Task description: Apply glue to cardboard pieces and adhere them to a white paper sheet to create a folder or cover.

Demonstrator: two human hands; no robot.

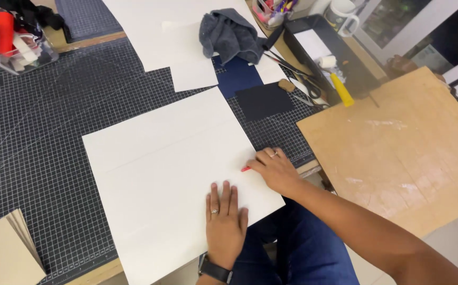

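A large white sheet of paper [160, 174] lies on the dark gridded cutting mat [44, 137]. My left hand [225, 219] rests flat on the sheet's near right part, fingers together, a ring on one finger and a watch on the wrist. My right hand [275, 168] is at the sheet's right edge, fingers closed around a small red tool [245, 169] whose tip shows at the paper's edge.
More white sheets [155, 26], a grey cloth [230, 34], dark blue and black card pieces [263, 100] lie further back. Scissors and a yellow-handled tool [341, 89] sit by a black tray. A brown board [398, 142] is at right, tan cards [2, 253] at lower left.
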